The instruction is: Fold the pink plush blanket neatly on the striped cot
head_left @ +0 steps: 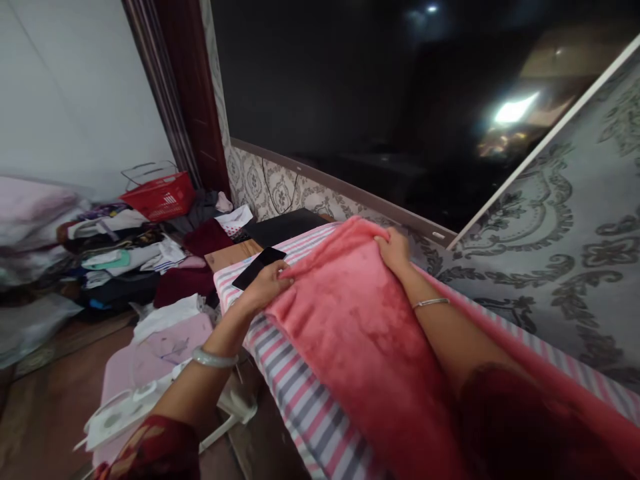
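Note:
A plush coral-red blanket (355,320) lies lengthwise over a pink, grey and white striped cloth (305,387). My left hand (270,287) pinches the blanket's far left corner, fingers closed on its edge. At the far right corner, my right hand (394,250) grips the same edge, the thumb and fingers wrapped round it. Between the hands the far edge looks rolled or folded over. Just beyond my left hand rests a black phone (255,267) on the striped cloth, close to the fingers but apart from the blanket.
Behind the striped surface, a large dark television (380,100) spans the patterned wall. Piled clothes (125,260) and a red basket (163,197) fill the left side. A pink stool (155,347) bearing white items stands at lower left. A wooden board (233,257) lies past the phone.

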The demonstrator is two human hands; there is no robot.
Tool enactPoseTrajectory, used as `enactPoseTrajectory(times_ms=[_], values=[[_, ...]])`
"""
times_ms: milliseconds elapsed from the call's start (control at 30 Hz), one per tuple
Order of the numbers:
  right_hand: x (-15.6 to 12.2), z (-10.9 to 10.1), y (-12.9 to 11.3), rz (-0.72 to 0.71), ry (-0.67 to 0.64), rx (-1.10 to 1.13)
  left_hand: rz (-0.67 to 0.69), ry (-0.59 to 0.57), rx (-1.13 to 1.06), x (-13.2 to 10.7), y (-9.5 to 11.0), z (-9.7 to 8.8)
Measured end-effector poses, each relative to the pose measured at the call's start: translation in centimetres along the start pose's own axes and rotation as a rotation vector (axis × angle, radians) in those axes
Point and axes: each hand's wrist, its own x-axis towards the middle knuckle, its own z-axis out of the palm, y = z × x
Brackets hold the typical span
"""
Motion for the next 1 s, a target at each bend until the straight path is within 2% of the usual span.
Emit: enactPoseTrajectory(times_ms=[67,133,233,367,500,567,733,867,1000], values=[[-0.7,1.8,-0.2,0.066,-0.152,-0.083,-0.025,0.051,0.266,1.2,-1.3,0.4],[-1.9,3.5,0.1,0.098,-0.262,-0.118,-0.026,0.062,0.443,1.7,-2.5,1.0],[-2.7,4.9,0.9,0.111,-0.307,-0.128,0.010,0.051,0.550,1.8,-3.6,1.5],[-2.0,4.7,1.2,0.097,-0.349,-0.132,-0.031,0.035,0.586,1.9,-3.4,1.3],[-1.8,3.3,1.3,0.064,-0.376,-0.109,-0.054,0.013,0.607,1.3,-2.4,0.8],[-2.3,2.2,2.2,0.067,-0.384,-0.103,-0.031,0.001,0.658,0.3,-2.0,0.6],[-5.3,-1.9,7.7,0.110,-0.447,-0.180,-0.003,0.025,0.791,-2.5,-2.1,0.7],[-8.5,-5.4,12.4,0.110,-0.458,-0.206,0.054,0.078,0.921,-3.0,-2.2,1.0],[-10.8,-7.8,14.3,0.107,-0.416,-0.185,0.023,-0.039,1.077,-2.2,-1.4,0.8]])
